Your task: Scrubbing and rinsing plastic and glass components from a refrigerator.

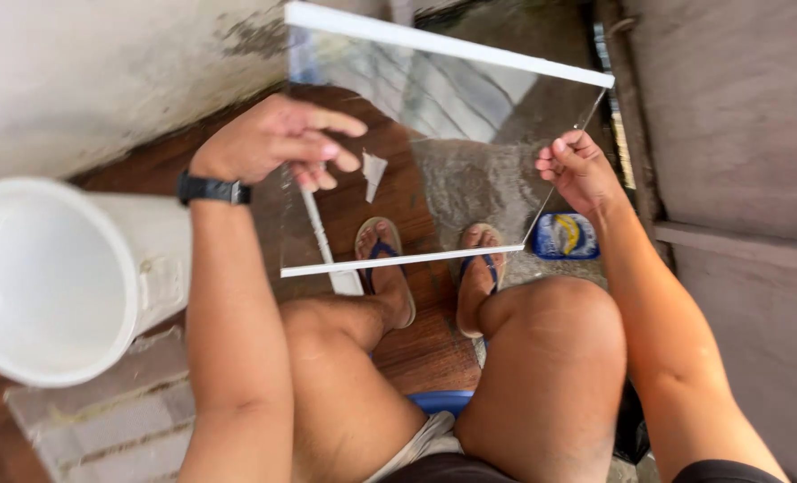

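1. Head view: a clear glass pane (434,152) is held flat-ish above the knees, tilted, its long edges running from left to right and its far edge higher in the picture.
2. The left hand (278,139) lies closed over the pane's left edge, fingers curled on top, a black watch (211,189) at the wrist.
3. The right hand (576,165) pinches the right edge between thumb and fingers.
4. A white bucket (50,277) lies on its side at the left, its rim cut off by the frame.
5. Through the glass the sandalled feet (390,259) show; a torn white scrap (373,170) appears on the pane, though which face it sticks to is unclear.
6. A small blue packet (566,236) lies on the floor near the right foot.
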